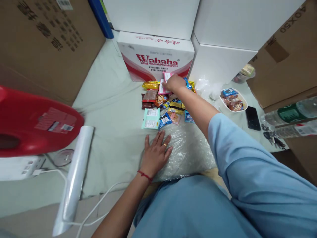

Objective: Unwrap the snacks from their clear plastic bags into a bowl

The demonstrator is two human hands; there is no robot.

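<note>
While I am resting the left hand [156,152] flat and open on the clear bag [190,152], the right hand [174,83] is pinching a pink packet [164,86] on the snack pile [175,107], by the Wahaha box [156,59]. I think the reaching arm could be knocking snacks away.

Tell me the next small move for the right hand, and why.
Likely pinch the pink-and-white packet and lift it straight off the snack pile. The right hand lies on that packet at the pile's far edge, by the Wahaha box, though I cannot tell whether it grips. The left hand lies flat and open on the clear plastic bag.
</note>
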